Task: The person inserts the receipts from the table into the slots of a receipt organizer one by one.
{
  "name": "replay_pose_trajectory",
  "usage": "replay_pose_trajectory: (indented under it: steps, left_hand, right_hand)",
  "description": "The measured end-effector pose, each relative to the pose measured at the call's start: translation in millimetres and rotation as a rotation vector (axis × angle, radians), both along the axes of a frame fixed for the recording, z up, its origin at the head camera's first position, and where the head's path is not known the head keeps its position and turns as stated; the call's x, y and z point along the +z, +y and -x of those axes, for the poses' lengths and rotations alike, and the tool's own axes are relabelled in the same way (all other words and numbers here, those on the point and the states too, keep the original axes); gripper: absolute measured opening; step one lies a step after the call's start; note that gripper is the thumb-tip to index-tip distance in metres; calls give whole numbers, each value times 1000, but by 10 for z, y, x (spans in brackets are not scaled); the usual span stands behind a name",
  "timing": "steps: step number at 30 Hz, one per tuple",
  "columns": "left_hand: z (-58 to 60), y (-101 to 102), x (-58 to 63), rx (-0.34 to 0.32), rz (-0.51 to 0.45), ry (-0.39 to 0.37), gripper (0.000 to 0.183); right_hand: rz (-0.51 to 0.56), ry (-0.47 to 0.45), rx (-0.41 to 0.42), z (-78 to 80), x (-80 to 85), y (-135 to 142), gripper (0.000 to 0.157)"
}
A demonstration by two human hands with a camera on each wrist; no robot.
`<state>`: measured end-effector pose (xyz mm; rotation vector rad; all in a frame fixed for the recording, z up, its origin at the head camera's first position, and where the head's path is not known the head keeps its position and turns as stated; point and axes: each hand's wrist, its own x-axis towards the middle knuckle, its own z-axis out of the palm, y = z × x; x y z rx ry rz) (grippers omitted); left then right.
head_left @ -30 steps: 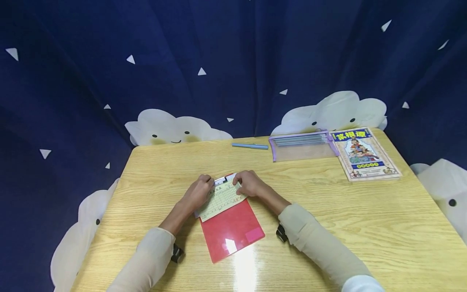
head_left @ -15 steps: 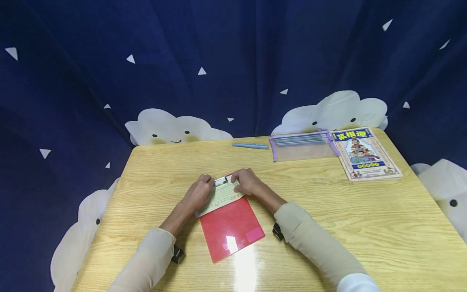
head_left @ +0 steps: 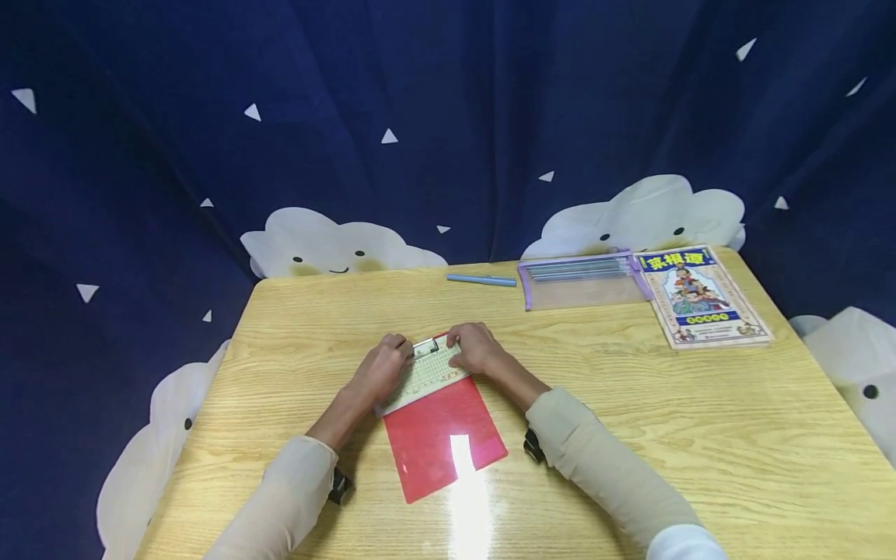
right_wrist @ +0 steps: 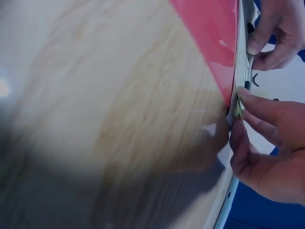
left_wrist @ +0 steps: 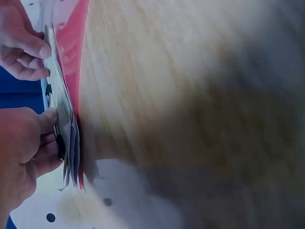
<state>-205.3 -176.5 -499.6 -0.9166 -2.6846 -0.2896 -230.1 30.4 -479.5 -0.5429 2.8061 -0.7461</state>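
A red clip folder [head_left: 442, 435] lies on the table, with a metal clip [head_left: 425, 348] at its far end. A pale yellow sheet [head_left: 428, 375] printed with a grid lies across the far part of the folder, its upper edge at the clip. My left hand [head_left: 383, 367] grips the clip's left end; in the left wrist view its thumb lies on top and its fingers are underneath. The sheet's right end is pinched by my right hand [head_left: 477, 348], between thumb and fingers. Several layered papers [left_wrist: 72, 148] show edge-on below the clip in the left wrist view.
A blue pen [head_left: 481, 279] lies near the table's back edge. Right of it is a clear pencil case [head_left: 588, 292] with purple trim and pencils inside. A comic-style book [head_left: 700, 297] sits at the back right. A dark blue curtain [head_left: 448, 117] hangs behind the table.
The printed sheet has slid away from me up to the clip, its lower edge baring more red folder. My right hand moved slightly up with it; my left hand stayed at the clip.
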Motion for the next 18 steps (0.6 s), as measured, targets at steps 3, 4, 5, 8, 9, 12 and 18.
replay_pose_trajectory:
  steps: [3, 4, 5, 8, 9, 12, 18]
  left_hand:
    - [34, -3, 9, 2, -24, -42, 5]
    - [50, -2, 11, -1, -37, -57, 5]
    - [65, 2, 14, -3, -48, -70, 5]
    - [126, 33, 21, -28, -87, -85, 3]
    - [143, 50, 26, -30, -95, -91, 4]
    - [185, 101, 46, -32, -124, -106, 7]
    - [206, 167, 73, 7, -150, -173, 17]
  right_hand:
    - [-9, 7, -7, -23, -8, 23, 27]
    - [-12, 12, -7, -33, -12, 35, 27]
    - [-11, 14, -6, -47, -14, 49, 28]
    - [-10, 26, -10, -83, -27, 102, 31]
    - [-11, 35, -6, -94, -32, 122, 32]
    - [-11, 63, -1, -120, -36, 179, 35]
    - [24, 98, 28, -164, -39, 301, 37]
